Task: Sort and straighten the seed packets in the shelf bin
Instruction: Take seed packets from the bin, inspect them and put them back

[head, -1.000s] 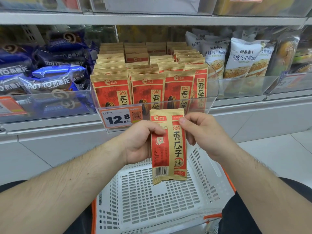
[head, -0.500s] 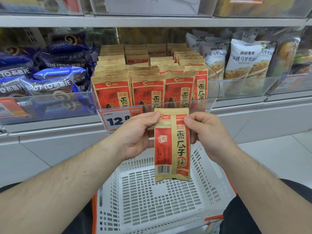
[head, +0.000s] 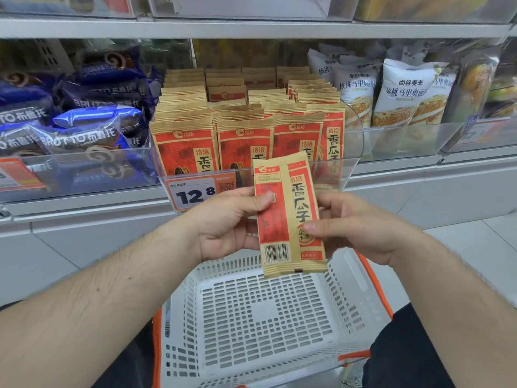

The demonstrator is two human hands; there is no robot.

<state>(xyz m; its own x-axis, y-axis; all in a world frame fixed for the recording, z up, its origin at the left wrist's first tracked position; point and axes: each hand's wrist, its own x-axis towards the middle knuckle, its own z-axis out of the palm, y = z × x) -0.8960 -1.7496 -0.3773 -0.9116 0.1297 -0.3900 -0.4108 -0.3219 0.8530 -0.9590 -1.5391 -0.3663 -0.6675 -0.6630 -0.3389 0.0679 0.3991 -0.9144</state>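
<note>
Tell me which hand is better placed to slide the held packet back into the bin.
Probably the left hand: it pinches the seed packet higher up, nearer the clear bin. The right hand grips lower down.

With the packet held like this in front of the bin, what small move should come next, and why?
Probably turn the held packet over, front outward, then lift it toward the clear bin. The left hand and right hand pinch it barcode side up, while the packets in the bin show their fronts.
</note>
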